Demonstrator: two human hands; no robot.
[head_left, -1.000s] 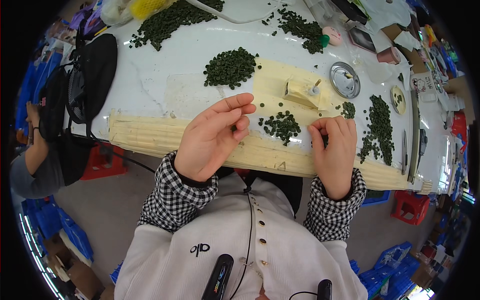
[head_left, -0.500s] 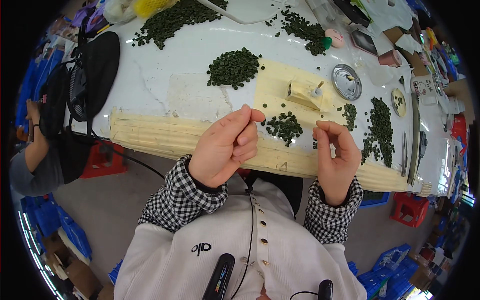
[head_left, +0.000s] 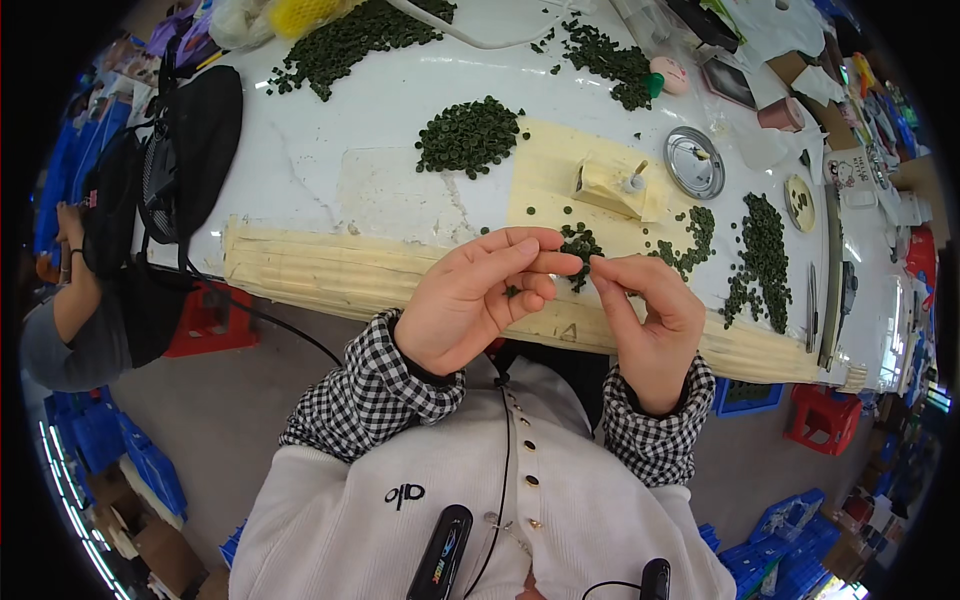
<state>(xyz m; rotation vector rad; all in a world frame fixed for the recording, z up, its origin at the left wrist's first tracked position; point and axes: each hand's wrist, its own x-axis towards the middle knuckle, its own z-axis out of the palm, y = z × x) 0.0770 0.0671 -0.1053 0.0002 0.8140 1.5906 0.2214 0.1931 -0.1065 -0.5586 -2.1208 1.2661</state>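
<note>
My left hand is raised over the table's near edge, thumb pressed to the index finger and the other fingers curled. Facing it, my right hand pinches thumb and index finger together, the tips close to the left fingertips. Whatever either pinch holds is too small to make out. Behind the fingertips lies a small pile of dark green round pieces, partly hidden by my left hand. Beyond it stands a block wrapped in pale yellow tape, with a small post rising from it.
A larger heap of green pieces lies farther back, and another pile lies to the right. A round metal lid sits beside the block. A black bag is at left, near another person's arm. Yellow tape covers the table edge.
Both hands have come together: the left shifted right and slightly down, the right shifted left. Their fingertips now nearly meet in front of the small pile.
</note>
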